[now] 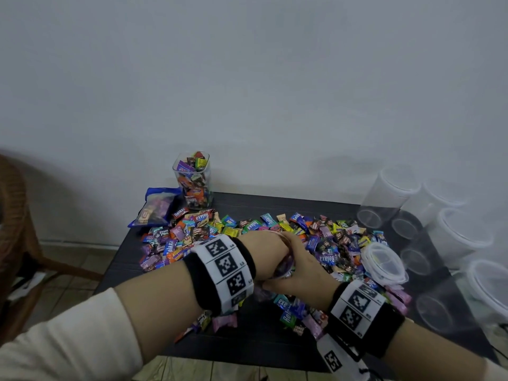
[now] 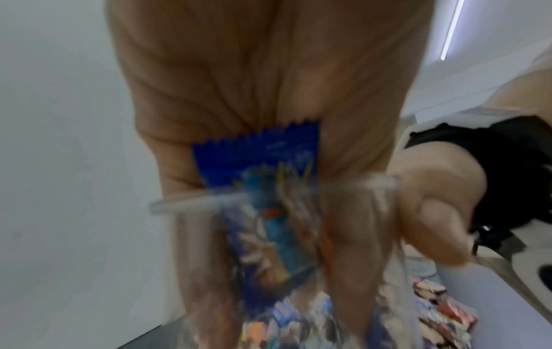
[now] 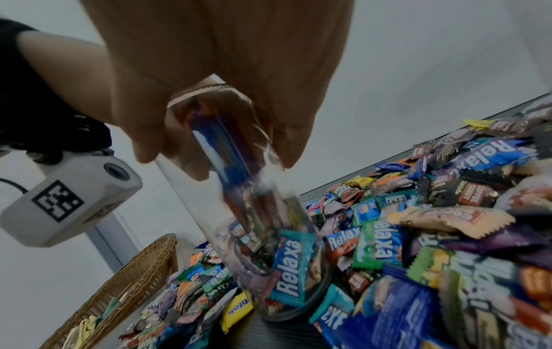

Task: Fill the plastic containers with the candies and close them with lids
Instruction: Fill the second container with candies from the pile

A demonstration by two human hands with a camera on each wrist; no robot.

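A clear plastic container (image 1: 284, 266) stands among the candies (image 1: 247, 226) on the black table, partly filled with wrapped candies (image 3: 286, 266). My left hand (image 1: 264, 251) wraps it from the left and my right hand (image 1: 302, 268) from the right, so most of it is hidden in the head view. In the left wrist view a blue-wrapped candy (image 2: 269, 160) lies against my left hand's palm (image 2: 254, 82) at the container's rim (image 2: 185, 203). In the right wrist view my right hand (image 3: 224, 47) curls its fingers (image 3: 292, 151) round the container (image 3: 269, 200) near its top.
A full square container (image 1: 192, 180) without a lid stands at the back left, next to a blue candy bag (image 1: 156, 207). A stack of clear lids (image 1: 384, 262) lies right of the pile. Several empty containers (image 1: 384, 199) line the right side. A wicker chair (image 1: 16, 215) stands left.
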